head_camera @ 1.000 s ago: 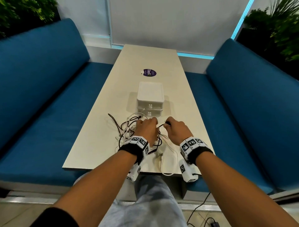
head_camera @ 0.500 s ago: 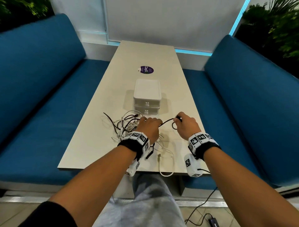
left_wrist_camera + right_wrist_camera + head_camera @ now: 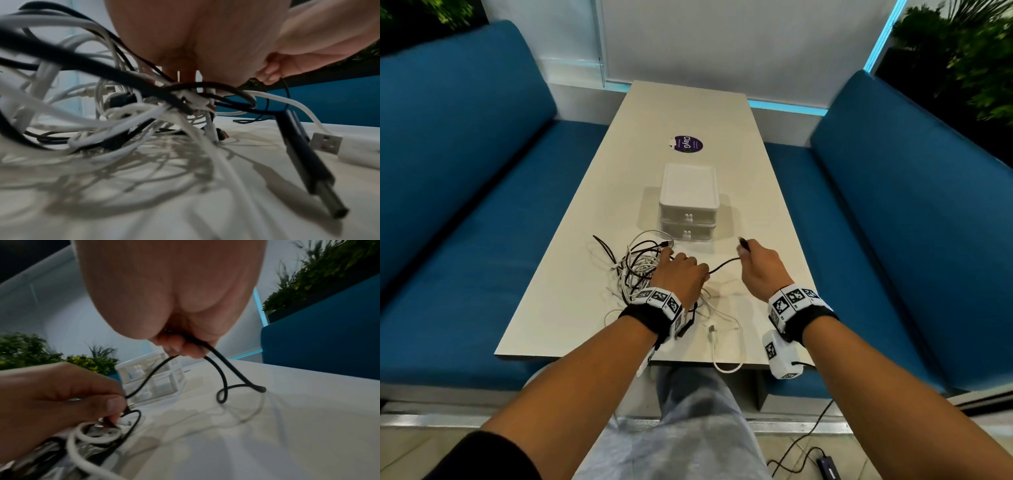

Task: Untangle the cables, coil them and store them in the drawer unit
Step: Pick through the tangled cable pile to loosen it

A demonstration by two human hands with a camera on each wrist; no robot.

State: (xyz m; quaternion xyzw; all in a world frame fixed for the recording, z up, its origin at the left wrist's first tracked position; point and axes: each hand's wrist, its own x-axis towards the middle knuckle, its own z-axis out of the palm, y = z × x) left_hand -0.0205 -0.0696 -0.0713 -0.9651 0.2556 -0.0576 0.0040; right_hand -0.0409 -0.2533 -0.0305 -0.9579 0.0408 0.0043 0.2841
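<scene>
Table (image 3: 756,192): left hand (image 3: 681,277) hides tangle (image 3: 635,267) centre; cable (image 3: 722,267) taut.

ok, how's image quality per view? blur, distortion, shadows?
Head view: sharp centre, wide-angle bending at the edges, blue sofas dim. Left wrist view: near cable tangle smeared, hard cable shadows on the table. Right wrist view: soft throughout, black cable readable.
</scene>
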